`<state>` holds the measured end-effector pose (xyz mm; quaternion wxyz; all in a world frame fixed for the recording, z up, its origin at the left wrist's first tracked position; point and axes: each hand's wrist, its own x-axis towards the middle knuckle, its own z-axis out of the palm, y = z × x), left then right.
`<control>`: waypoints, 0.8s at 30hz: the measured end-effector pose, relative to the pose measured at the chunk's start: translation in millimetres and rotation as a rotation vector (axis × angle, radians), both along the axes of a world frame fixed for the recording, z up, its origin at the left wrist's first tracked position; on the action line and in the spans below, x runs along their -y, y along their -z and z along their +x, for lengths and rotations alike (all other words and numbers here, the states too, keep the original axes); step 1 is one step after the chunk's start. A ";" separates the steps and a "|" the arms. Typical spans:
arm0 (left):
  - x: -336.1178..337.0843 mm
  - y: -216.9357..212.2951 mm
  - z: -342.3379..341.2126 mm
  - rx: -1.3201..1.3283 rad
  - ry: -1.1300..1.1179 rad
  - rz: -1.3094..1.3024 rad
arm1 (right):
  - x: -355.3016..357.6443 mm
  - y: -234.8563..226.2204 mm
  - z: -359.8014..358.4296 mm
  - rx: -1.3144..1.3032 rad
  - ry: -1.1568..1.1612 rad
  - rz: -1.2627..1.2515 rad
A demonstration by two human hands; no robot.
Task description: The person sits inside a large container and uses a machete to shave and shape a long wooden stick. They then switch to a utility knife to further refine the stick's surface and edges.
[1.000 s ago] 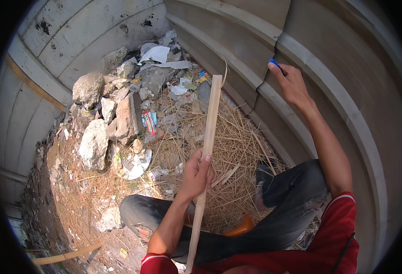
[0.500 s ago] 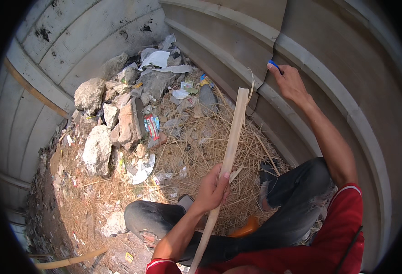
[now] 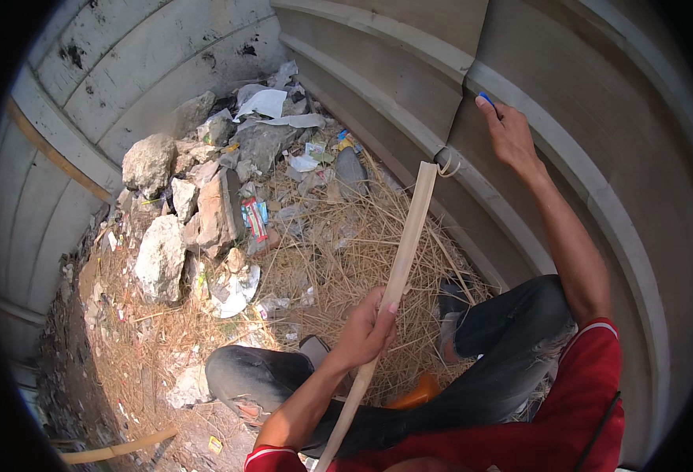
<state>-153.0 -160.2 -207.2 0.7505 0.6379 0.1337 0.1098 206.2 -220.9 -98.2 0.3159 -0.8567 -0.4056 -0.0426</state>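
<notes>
My left hand [image 3: 366,329] is wrapped round a long, pale, flat strip [image 3: 409,244] that looks like split bamboo. The strip slants up from my lap, and its square-cut upper end points away from me. A thin curled shaving [image 3: 448,167] hangs at that upper end. Raised to the upper right, apart from the strip, my right hand [image 3: 510,135] is closed on a small tool with a blue handle [image 3: 486,98]. Only the blue part shows beyond the fingers; a blade, if there is one, cannot be made out.
A corrugated metal wall [image 3: 575,181] curves close on my right. Dry straw-like shavings [image 3: 362,252] cover the ground between my legs, beside an orange object [image 3: 416,393]. Rocks [image 3: 158,256] and litter lie ahead to the left. Another pale strip [image 3: 118,448] lies at lower left.
My right hand has moved a little right with the blue-handled tool. The long sliver at the strip's upper end now shows as a short curl. My left hand keeps its grip.
</notes>
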 end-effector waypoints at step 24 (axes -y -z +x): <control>-28.2 7.0 -1.4 0.041 -0.049 -0.250 | 12.5 6.2 -50.4 -0.221 -0.265 0.017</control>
